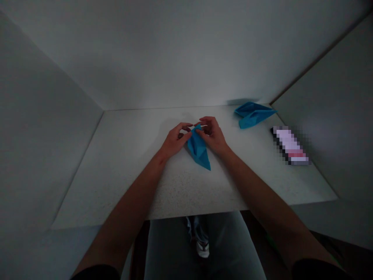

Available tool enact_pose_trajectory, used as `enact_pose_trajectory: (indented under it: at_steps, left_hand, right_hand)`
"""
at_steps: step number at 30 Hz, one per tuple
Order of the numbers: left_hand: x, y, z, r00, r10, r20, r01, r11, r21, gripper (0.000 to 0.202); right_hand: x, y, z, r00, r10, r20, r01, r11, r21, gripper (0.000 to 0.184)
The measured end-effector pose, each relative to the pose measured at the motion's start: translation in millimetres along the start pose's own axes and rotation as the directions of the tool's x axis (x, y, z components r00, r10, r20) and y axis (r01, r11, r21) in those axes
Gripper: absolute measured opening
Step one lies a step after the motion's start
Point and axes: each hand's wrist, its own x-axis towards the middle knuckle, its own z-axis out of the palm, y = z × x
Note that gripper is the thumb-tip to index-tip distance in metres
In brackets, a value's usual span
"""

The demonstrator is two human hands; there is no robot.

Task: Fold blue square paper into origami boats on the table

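Note:
Both hands meet at a folded piece of blue paper (198, 149) above the middle of the white table. My left hand (176, 139) pinches its upper left edge between thumb and fingers. On the other side, my right hand (213, 135) grips the upper right edge, thumb on the near face. The paper narrows to a point that hangs down toward me, and creases run along it. Some fingertips are hidden behind the paper.
A second folded blue paper shape (253, 114) rests at the table's back right. Nearer, a blurred-out phone (291, 146) lies by the right wall. White walls enclose the table (116, 167) at the left, back and right; its front edge is close to my legs.

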Motion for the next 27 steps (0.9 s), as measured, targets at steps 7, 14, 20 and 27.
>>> enact_pose_trajectory:
  at_steps: [7,14,20,27]
  left_hand:
    - [2,2,0.3,0.999,-0.031,-0.028,0.032,0.999,0.009,0.025]
    - [-1,6,-1.9,0.999,0.034,0.009,-0.035,0.997,0.065,0.043]
    - [3,-6,-2.8,0.999,-0.001,-0.053,0.006,0.995,0.104,0.028]
    - [4,-10,-6.7,0.993,0.010,-0.116,0.009,0.987,0.161,0.023]
  right_hand:
    - [2,4,-1,0.998,-0.019,0.057,0.017,0.999,0.032,0.043]
    - [4,2,-2,0.999,-0.032,0.017,0.034,0.993,-0.111,0.036]
    - [4,-2,-4,0.997,-0.050,0.058,0.062,0.971,-0.230,0.030]
    - [4,1,-4,0.994,-0.045,0.101,0.063,0.981,-0.186,0.028]
